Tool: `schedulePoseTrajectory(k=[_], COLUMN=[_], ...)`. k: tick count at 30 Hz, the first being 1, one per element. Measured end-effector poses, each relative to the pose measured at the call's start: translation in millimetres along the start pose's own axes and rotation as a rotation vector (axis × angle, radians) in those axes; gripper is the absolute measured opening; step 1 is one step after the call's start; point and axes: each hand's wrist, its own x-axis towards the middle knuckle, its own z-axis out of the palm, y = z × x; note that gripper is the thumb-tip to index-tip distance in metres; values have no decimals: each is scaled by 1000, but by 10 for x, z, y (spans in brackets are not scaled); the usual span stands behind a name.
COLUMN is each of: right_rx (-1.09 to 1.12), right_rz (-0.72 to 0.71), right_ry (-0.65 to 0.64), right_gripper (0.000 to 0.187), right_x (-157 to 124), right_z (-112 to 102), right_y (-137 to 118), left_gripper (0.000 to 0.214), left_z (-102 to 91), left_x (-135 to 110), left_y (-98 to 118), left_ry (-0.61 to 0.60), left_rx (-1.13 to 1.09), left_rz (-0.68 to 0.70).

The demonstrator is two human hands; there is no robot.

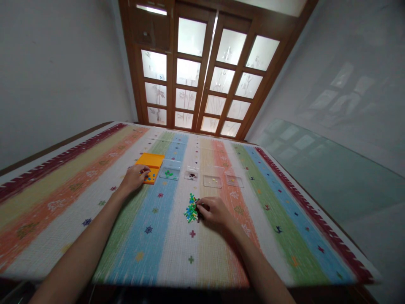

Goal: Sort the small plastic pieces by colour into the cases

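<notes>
My left hand [134,177] rests with curled fingers at the near edge of an orange tray [149,162] that holds a few small blue pieces. My right hand [213,211] lies beside a small heap of green, blue and yellow pieces [190,210] on the striped cloth, its fingertips pinched together at the heap's right edge. What those fingertips hold is too small to name. A row of clear trays stands beyond the heap: one with green pieces [171,170], one with dark pieces [191,173], one with a few yellow pieces [212,180] and one more [234,181].
The table is covered by a striped cloth [95,202] with dark red borders. Wooden doors with frosted glass panes [202,71] stand behind the table's far edge. A glass-topped surface [332,177] lies to the right.
</notes>
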Motion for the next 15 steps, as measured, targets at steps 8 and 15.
schedulePoseTrajectory(k=[8, 15], right_rx=[0, 13], right_rz=[-12, 19], right_ry=[-6, 16], right_gripper=[21, 19], right_x=[2, -4], right_z=[4, -8], right_y=[13, -8], left_gripper=[25, 21], left_z=[79, -50], left_x=[1, -148], left_y=[-36, 311], left_ry=[50, 447], left_rx=[28, -14], left_rz=[-4, 265])
